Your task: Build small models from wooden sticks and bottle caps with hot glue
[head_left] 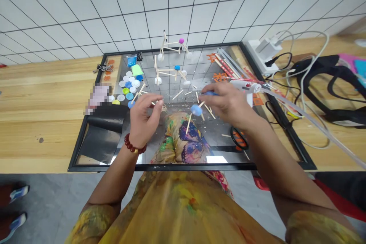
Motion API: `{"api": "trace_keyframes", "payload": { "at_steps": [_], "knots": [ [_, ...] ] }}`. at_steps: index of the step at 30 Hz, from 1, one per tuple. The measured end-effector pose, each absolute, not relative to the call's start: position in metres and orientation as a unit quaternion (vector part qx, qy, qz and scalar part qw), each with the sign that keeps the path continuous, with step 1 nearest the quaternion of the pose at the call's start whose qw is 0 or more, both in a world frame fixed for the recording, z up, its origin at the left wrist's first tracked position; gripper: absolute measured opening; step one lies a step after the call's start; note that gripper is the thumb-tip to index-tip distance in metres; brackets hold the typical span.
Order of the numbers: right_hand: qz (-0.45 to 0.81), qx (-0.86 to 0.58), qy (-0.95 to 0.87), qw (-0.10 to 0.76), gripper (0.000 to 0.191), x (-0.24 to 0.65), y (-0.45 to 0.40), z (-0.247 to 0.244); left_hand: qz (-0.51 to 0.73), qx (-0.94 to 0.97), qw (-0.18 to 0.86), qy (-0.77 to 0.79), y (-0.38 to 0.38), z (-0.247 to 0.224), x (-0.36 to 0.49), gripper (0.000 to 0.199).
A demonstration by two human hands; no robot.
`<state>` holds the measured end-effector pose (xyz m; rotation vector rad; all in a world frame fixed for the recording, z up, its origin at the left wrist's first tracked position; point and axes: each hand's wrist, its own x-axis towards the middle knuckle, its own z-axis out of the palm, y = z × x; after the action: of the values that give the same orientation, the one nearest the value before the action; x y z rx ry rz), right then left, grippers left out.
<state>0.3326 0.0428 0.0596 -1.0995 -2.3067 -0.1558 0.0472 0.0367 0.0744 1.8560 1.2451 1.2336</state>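
Observation:
My left hand (pixel 144 120), with a dark red bead bracelet, has its thumb and forefinger pinched on a small frame of wooden sticks (pixel 138 94). A blue round cap (pixel 131 104) sits at the frame's lower left; the palm hides part of it. In my right hand (pixel 228 103), the fingers close on a short stick with a blue bottle cap (pixel 196 110) near its end. A second blue piece shows under those fingers. Right beside this hand stands a white hot glue gun (pixel 248 87). Loose sticks (pixel 189 123) lie on the glass sheet (pixel 171 106) between my hands.
Two stick models with cap wheels (pixel 167 71) stand at the back. Coloured caps (pixel 126 90) are grouped at left, near black sheets (pixel 100 143). Scissors (pixel 239 138) lie at right. A power strip (pixel 261 57), cables and a black strap-like item (pixel 323 91) occupy the far right.

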Motion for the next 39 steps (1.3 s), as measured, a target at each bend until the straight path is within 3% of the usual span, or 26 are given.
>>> {"api": "trace_keyframes", "payload": {
  "at_steps": [2, 4, 8, 11, 14, 18, 24, 39],
  "knots": [
    [-0.102, -0.355, -0.901, 0.227, 0.026, 0.311, 0.033, 0.068, 0.462, 0.638, 0.439, 0.431, 0.039, 0.072, 0.062, 0.026],
    [-0.113, -0.324, -0.915, 0.211, 0.024, 0.293, 0.028, 0.071, 0.383, 0.583, 0.62, 0.36, 0.041, 0.06, 0.078, 0.038],
    [-0.058, -0.333, -0.905, 0.258, 0.03, 0.287, 0.027, 0.065, 0.381, 0.434, 0.735, 0.356, 0.039, 0.034, 0.095, 0.034],
    [0.028, -0.433, -0.816, 0.382, 0.037, 0.295, 0.024, 0.052, 0.397, 0.331, 0.761, 0.392, 0.036, 0.026, 0.098, 0.038],
    [0.168, -0.54, -0.686, 0.458, 0.018, 0.294, 0.019, 0.033, 0.411, 0.28, 0.777, 0.387, 0.037, 0.026, 0.099, 0.035],
    [0.311, -0.556, -0.63, 0.445, 0.018, 0.28, 0.019, 0.018, 0.429, 0.256, 0.779, 0.378, 0.04, 0.025, 0.105, 0.033],
    [0.435, -0.553, -0.489, 0.516, 0.023, 0.267, 0.027, 0.019, 0.427, 0.193, 0.794, 0.387, 0.046, 0.024, 0.117, 0.019],
    [0.456, -0.569, -0.478, 0.489, 0.022, 0.269, 0.041, 0.025, 0.389, 0.192, 0.797, 0.422, 0.052, 0.014, 0.111, 0.023]
  ]
}}
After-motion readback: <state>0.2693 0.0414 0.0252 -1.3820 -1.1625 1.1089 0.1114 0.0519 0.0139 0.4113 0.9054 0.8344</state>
